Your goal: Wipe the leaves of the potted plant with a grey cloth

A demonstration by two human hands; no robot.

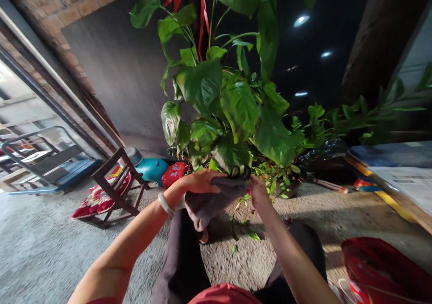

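The cloth (212,200) should handle as something light and soft, limp enough to fold under its own weight, with little risk of slipping or breaking; its edges and bunched top look the best places to take hold. It hangs between the person's knees, just in front of the plant (236,106) and above the floor (222,268). The left hand (204,181) is clamped over its upper left part, and the right hand (259,194) pinches its right end, the two hands apart. It looks dull grey-brown, creased, paler at the drooping lower corner. A dark loop (241,172) with yellowish marks shows at the top; whether it belongs to the cloth is hard to tell.
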